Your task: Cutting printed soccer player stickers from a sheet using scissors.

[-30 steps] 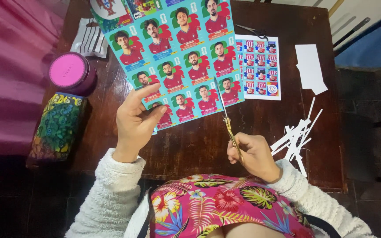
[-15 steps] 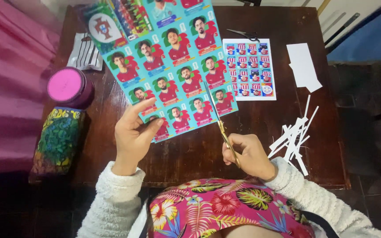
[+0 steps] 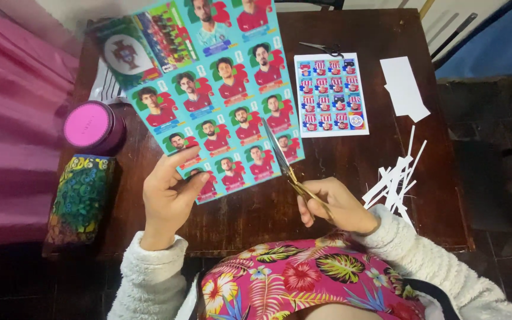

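Left hand (image 3: 170, 198) pinched the sticker sheet (image 3: 220, 95) at its lower-left corner, thumb on top; light and floppy, it probably sagged above the table (image 3: 351, 160). Right hand (image 3: 339, 207) curled through scissors (image 3: 285, 166), blades biting its lower edge

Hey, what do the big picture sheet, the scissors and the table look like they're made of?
Sheet: glossy printed paper, it seems; it bends where the left hand holds it.
Scissors: metal, going by the thin grey blades and gold-toned handles in the right hand.
Table: dark wood, slightly shiny, with visible grain.
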